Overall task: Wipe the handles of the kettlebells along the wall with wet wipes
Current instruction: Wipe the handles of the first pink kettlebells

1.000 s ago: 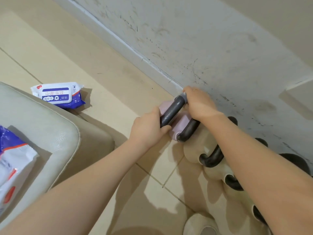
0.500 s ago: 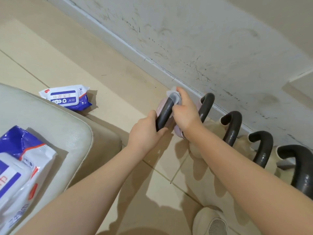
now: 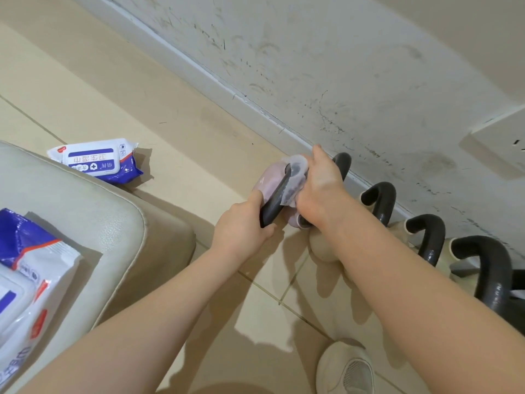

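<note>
Left hand [image 3: 244, 223] fingers gripping pink kettlebell's handle [image 3: 274, 204] (near end), right hand [image 3: 318, 191] clutching wet wipe [image 3: 295, 177] around far end

A pink kettlebell [image 3: 272, 180] sits on the floor against the wall [image 3: 341, 66], first in a row of dark-handled kettlebells [image 3: 426, 237]; a damp white wipe [image 3: 295, 177] is wrapped around the upper end of its black handle [image 3: 274, 204].

The kettlebell handles [image 3: 379, 201] are showing a dark, faintly glossy coating. The wet wipe [image 3: 295, 177] is looking thin, damp and translucent. The wipe pack [image 3: 93, 162] is gleaming as glossy plastic.
</note>
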